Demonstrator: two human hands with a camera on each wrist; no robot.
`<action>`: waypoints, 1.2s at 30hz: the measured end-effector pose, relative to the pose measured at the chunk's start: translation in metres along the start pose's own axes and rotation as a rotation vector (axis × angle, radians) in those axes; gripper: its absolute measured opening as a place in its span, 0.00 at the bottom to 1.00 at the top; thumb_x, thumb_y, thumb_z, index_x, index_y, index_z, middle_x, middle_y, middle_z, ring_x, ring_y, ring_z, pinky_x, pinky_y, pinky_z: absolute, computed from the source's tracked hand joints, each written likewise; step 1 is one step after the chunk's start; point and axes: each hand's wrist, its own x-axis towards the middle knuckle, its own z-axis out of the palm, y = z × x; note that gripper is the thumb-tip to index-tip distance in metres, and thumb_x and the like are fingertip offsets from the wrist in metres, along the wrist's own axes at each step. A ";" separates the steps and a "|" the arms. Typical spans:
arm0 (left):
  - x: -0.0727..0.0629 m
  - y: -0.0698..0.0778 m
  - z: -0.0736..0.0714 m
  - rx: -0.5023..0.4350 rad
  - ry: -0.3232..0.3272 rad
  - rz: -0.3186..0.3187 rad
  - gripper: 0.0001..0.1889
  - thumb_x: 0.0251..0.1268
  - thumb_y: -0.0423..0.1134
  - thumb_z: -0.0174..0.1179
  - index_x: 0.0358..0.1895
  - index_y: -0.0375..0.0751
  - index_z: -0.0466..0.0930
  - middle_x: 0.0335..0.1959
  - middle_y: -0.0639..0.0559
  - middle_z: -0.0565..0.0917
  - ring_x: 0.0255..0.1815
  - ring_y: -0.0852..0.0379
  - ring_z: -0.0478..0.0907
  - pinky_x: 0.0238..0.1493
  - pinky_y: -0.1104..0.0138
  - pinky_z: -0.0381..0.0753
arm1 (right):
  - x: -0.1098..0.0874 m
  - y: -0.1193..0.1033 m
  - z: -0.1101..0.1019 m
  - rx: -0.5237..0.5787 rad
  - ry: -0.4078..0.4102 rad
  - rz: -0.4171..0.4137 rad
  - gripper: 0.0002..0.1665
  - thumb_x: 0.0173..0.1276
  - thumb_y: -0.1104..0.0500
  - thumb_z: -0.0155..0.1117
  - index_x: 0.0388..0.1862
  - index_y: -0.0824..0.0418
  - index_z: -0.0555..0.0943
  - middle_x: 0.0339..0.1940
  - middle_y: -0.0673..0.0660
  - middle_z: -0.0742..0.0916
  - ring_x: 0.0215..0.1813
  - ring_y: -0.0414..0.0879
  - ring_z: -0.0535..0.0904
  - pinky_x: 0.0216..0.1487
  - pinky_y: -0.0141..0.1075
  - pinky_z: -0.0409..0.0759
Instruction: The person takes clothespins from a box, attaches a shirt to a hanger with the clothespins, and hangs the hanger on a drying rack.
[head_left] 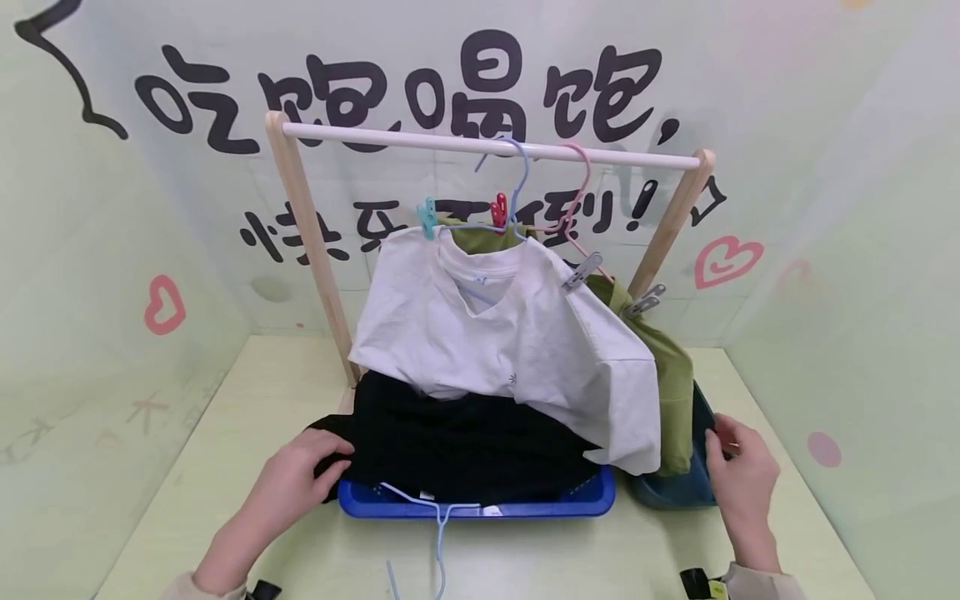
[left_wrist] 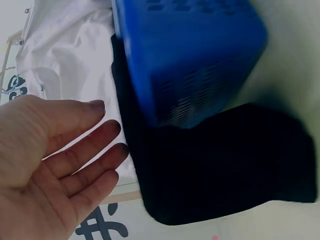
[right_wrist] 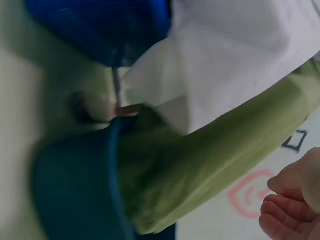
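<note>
Black clothing [head_left: 465, 442] lies in a blue basket [head_left: 480, 509], and part of it drapes over the left side. My left hand [head_left: 300, 475] is beside that black cloth, its fingers loosely bent and holding nothing in the left wrist view. Beside the dark teal bin [head_left: 675, 493] is my right hand [head_left: 744, 471], relaxed with nothing in its fingers. A white T-shirt [head_left: 465, 333] hangs on a blue hanger [head_left: 522, 179], partly covering the black cloth. Behind it a green garment [head_left: 678, 392] hangs on a pink hanger [head_left: 581, 196], its lower end reaching the teal bin.
A rack with a white rod [head_left: 420, 140] and wooden legs stands behind the baskets. A teal clip [head_left: 427, 218], a red clip [head_left: 499, 211] and grey clips [head_left: 583, 272] sit on the clothes. Another light-blue hanger [head_left: 439, 542] overhangs the basket's front rim.
</note>
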 end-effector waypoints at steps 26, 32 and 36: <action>-0.018 -0.013 0.014 0.128 0.078 0.113 0.12 0.35 0.23 0.67 0.30 0.36 0.83 0.30 0.51 0.81 0.36 0.52 0.77 0.39 0.59 0.77 | -0.003 0.063 0.044 -0.297 -0.804 0.354 0.19 0.54 0.60 0.54 0.10 0.56 0.59 0.12 0.51 0.67 0.16 0.47 0.65 0.16 0.38 0.63; -0.016 -0.017 0.016 0.139 0.074 0.137 0.13 0.34 0.21 0.66 0.29 0.36 0.82 0.28 0.51 0.80 0.34 0.52 0.76 0.37 0.59 0.77 | 0.003 0.061 0.052 -0.327 -0.841 0.336 0.14 0.57 0.61 0.50 0.13 0.63 0.68 0.19 0.67 0.79 0.22 0.57 0.77 0.19 0.50 0.72; -0.014 -0.019 0.015 0.150 0.074 0.163 0.15 0.31 0.20 0.67 0.29 0.37 0.81 0.28 0.52 0.79 0.33 0.52 0.75 0.37 0.57 0.76 | 0.004 0.060 0.055 -0.331 -0.861 0.322 0.15 0.61 0.61 0.46 0.19 0.68 0.73 0.27 0.74 0.81 0.28 0.65 0.79 0.21 0.53 0.75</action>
